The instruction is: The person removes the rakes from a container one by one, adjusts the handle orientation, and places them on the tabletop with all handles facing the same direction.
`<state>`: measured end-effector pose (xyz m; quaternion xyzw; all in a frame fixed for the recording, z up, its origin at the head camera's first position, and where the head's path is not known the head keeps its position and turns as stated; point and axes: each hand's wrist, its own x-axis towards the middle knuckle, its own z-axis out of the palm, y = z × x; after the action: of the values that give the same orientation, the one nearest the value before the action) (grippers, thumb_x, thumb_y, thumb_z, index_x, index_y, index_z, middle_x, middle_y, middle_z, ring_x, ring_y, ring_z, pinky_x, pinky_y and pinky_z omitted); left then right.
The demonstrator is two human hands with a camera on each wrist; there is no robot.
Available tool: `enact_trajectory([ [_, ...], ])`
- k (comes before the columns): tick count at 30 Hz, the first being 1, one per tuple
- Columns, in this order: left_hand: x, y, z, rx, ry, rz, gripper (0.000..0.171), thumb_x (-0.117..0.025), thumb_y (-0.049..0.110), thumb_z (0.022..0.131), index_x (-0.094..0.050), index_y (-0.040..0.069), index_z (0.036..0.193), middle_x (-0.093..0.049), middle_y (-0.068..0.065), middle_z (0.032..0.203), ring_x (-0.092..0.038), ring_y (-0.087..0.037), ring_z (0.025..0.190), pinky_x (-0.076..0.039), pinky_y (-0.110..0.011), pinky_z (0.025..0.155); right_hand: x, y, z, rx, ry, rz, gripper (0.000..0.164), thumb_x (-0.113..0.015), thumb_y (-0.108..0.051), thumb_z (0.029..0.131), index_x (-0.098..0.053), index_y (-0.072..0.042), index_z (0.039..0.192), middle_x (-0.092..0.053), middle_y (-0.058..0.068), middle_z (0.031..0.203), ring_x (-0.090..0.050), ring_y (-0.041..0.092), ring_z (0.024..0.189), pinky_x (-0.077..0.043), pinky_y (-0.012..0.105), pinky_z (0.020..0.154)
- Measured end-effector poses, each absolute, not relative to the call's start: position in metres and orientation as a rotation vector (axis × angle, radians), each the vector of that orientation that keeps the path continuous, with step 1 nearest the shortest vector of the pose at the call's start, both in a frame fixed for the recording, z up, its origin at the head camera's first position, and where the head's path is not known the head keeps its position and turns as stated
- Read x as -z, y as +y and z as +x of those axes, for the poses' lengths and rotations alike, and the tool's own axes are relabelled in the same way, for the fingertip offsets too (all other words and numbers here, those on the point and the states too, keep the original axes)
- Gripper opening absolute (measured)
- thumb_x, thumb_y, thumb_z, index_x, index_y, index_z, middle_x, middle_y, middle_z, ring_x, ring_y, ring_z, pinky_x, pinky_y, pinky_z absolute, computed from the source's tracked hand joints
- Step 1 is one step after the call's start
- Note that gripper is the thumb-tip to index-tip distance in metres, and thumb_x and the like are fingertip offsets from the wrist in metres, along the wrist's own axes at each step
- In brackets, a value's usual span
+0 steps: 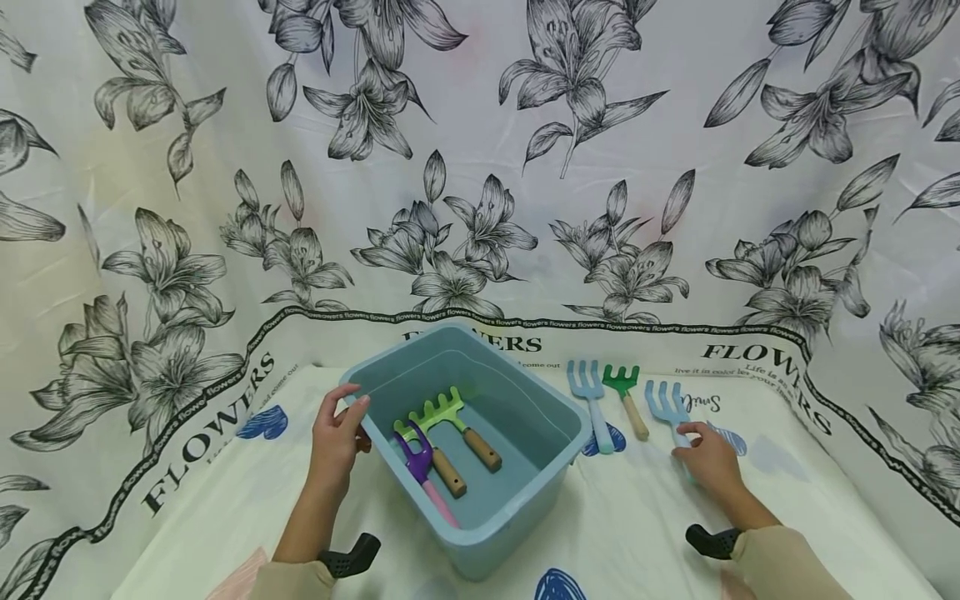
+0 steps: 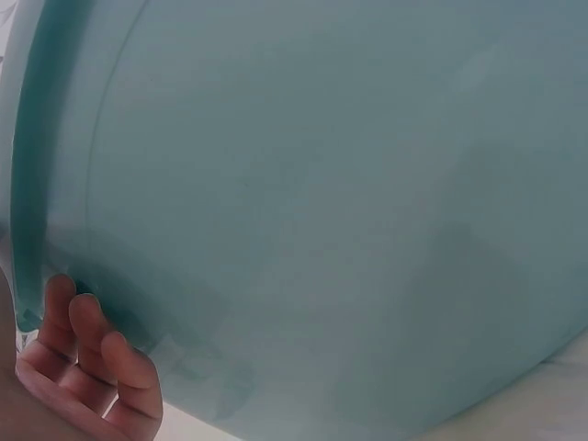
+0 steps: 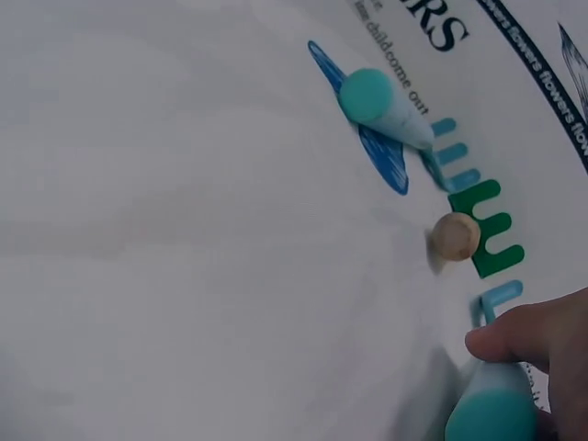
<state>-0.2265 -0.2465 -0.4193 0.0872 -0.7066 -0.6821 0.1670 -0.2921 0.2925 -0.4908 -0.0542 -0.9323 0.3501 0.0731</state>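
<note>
Pale-blue plastic, by its look, forms the toy fork (image 1: 669, 414) that the right hand (image 1: 708, 458) pinches by the handle. It lies at 3 o'clock from the blue bin (image 1: 510, 392) and at 4 o'clock from the green fork (image 1: 632, 408), near the latter. Its long axis runs from about 11 o'clock, where the tines point, to about 5, where the teal handle end lies; whether the tines rest on the cloth (image 1: 622, 517) cannot be told. It should prove light and stiff, hardly fragile, though the smooth, rounded handle might twist in a loose pinch; the handle just behind the neck seems the best hold. The left hand (image 1: 339, 429) grips the bin's rim at 9 o'clock.
</note>
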Motion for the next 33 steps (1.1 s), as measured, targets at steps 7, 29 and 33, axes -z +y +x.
enact_trajectory([
  [7,0.418,-0.245,-0.225,1.944,-2.009,0.249,0.039,-0.057,0.033,0.099,-0.045,0.018,0.134,-0.058,0.003,0.068,-0.051,-0.015,0.058,-0.047,-0.027,0.056,0.495,0.298,-0.303,-1.031,-2.772,-0.143,0.039,-0.070,-0.011,0.080,-0.062,0.001,0.116,-0.061,0.021,0.096,-0.056,0.033,0.081,-0.040,0.041,0.066],
  [29,0.416,-0.245,-0.225,1.954,-2.006,0.263,0.038,-0.057,0.033,0.099,-0.046,0.020,0.133,-0.059,0.003,0.070,-0.052,-0.018,0.062,-0.047,-0.027,0.058,0.483,0.307,-0.326,-0.975,-2.987,-0.093,0.058,-0.061,-0.007,0.081,-0.049,0.003,0.137,-0.054,0.032,0.120,-0.052,0.044,0.106,-0.041,0.055,0.087],
  [33,0.415,-0.243,-0.224,1.948,-2.022,0.256,0.039,-0.056,0.033,0.100,-0.045,0.019,0.134,-0.060,0.004,0.071,-0.053,-0.017,0.062,-0.047,-0.027,0.058,0.482,0.306,-0.328,-0.977,-3.022,-0.111,0.058,-0.062,-0.006,0.083,-0.047,0.002,0.139,-0.050,0.034,0.125,-0.049,0.047,0.111,-0.038,0.058,0.091],
])
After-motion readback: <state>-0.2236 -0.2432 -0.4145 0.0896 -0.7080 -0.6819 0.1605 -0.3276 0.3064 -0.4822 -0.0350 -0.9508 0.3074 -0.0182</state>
